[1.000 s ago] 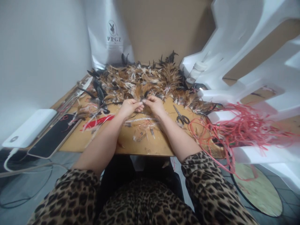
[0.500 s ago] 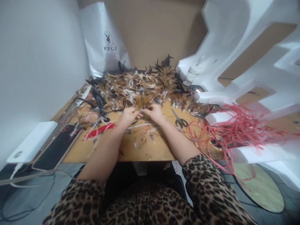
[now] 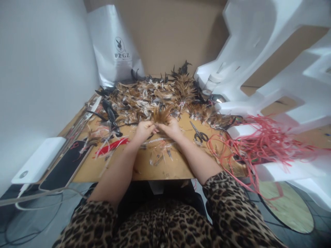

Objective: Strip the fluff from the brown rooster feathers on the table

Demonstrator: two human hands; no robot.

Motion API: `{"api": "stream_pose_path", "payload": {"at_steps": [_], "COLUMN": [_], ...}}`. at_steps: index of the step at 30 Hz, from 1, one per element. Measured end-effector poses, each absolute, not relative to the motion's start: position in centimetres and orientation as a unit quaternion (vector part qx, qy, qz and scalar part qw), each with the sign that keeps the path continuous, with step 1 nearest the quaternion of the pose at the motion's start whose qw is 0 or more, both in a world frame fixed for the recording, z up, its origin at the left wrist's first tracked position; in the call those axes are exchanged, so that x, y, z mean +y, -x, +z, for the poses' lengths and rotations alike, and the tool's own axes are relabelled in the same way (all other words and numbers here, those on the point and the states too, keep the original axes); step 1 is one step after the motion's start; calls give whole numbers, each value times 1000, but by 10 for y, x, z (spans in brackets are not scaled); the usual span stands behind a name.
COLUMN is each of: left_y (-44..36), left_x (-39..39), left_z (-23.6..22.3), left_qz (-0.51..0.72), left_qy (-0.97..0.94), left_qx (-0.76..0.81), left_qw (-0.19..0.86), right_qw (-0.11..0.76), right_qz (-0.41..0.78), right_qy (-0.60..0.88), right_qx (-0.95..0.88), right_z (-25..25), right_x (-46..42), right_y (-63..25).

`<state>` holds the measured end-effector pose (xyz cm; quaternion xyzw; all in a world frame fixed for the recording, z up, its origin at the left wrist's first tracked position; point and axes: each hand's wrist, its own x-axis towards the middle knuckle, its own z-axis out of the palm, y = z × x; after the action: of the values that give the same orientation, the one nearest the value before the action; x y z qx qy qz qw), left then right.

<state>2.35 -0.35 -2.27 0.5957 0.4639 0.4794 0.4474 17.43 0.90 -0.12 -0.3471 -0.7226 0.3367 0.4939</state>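
Both hands meet over the middle of the table, drawn into narrow pinches: the left hand [image 3: 145, 132] and the right hand [image 3: 171, 128] come together fingertip to fingertip at the base of a small golden-brown feather tuft [image 3: 160, 114]. That tuft lies just beyond the fingertips, its long axis running away from the wearer, with the gathered base toward the body and the loose tips fanning out at the far end. Of the two, the right hand sits closer against it, its thumb in front and its forefinger along the right edge, while the left thumb and fingers close in from the lower left (whether a thread or tie also runs between them is too small to tell).

Directly behind the tuft spreads a broad heap of brown, white and black feathers [image 3: 144, 98], so near that the tips overlap it in view. Beside the right forearm, apart from both hands, lie black-handled metal scissors [image 3: 199, 134], blades pointing away; farther right is a loose tangle of pinkish-red plastic ribbon [image 3: 274, 146]. A flat bundle of bright red strips [image 3: 110, 147] rests left of the left hand on the yellowish-brown tabletop [image 3: 165, 171].
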Motion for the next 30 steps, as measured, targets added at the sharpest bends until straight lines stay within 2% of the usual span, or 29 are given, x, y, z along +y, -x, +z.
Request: {"api": "stream_pose_path", "payload": {"at_steps": [7,14,24,27,30], "left_y": [-30,-22,-22,-22,-19], "left_x": [-8,-7,-5,-4,-2], "left_z": [-13,-16,-18,-18,-17], "left_qz": [484,445,438,457,504], "left_qy": [-550,-567,-575,-559,-520], "left_qx": [457,449,467,471,478], "left_qw": [504,528,510,507,497], "right_qw": [478,452,447,431,462], "right_qz": [415,444,387,403,454], "right_qy": [356,369,378,398,380], "right_qx": [-688,-680,-713,-703,-660], "right_z": [-3,2,-9,-6,2], "right_x": [13,13,18,21,29], "right_y": [-176,-180,-178,-181,-192]}}
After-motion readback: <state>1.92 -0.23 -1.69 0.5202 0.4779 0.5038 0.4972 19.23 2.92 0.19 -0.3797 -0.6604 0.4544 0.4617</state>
